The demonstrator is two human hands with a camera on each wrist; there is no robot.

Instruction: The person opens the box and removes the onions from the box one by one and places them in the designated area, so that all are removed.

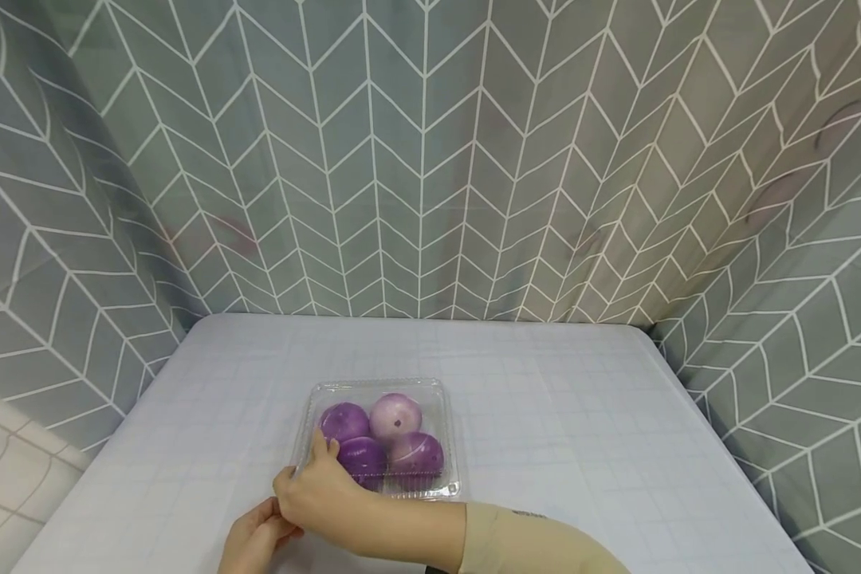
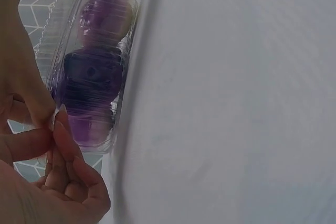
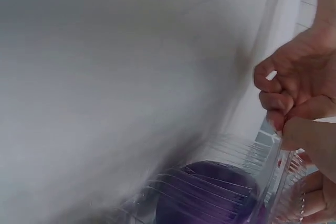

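Observation:
A clear plastic clamshell container [image 1: 441,406] holds several purple onions [image 1: 416,456] under its lid. My left hand [image 1: 254,536] is at the container's near left corner, where its thumb and forefinger pinch the edge, the other fingers curled in the left wrist view. My right hand [image 1: 320,488] reaches across from the right and grips the same corner, fingers over the lid's left side. The two hands meet there, fingertips right against each other. In the right wrist view, an onion [image 3: 205,192] shows through the ribbed wall near the pinched rim.
A white cloth covers the table [image 1: 567,430] beneath the container. Grey curtains [image 1: 423,159] with a white chevron pattern hang behind and along both sides. Pale tiles [image 1: 7,454] show at the lower left. The right forearm wears a beige sleeve [image 1: 531,542].

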